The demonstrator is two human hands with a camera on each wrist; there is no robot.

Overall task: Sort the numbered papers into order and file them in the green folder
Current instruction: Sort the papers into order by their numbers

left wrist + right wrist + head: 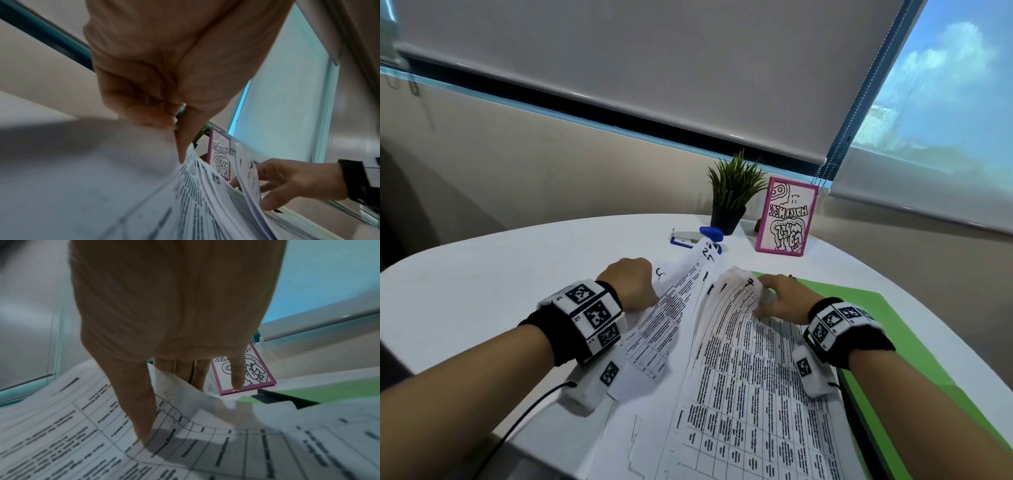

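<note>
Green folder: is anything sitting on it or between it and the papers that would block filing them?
Nothing visible blocks it. The folder lies beside the papers, its bare part free, though the papers and right hand overlap its near edge. The left hand holds other sheets lifted.
</note>
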